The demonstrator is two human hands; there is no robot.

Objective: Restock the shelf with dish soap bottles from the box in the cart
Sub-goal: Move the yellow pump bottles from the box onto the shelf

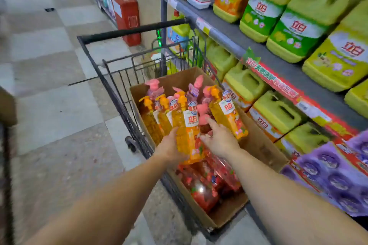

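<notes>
Left hand [170, 146] gripping an orange bottle [189, 133] above the box [260, 145] in the cart [127, 32], right hand [219, 139] loose, forefinger extended over pink bottles [199, 109], shelf [278, 53] at right

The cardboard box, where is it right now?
Head view, centre: the cardboard box sits in the black wire cart, beside the shelf on the right.

A black wire cart [119, 77] stands on a tiled floor [51, 93], just beside a grey shelf [235, 40]. An open cardboard box [258, 145] sits in the cart, with orange and red soap bottles [229, 111] in it. Rows of green and yellow jugs [298, 18] stand on the shelf boards.
</notes>
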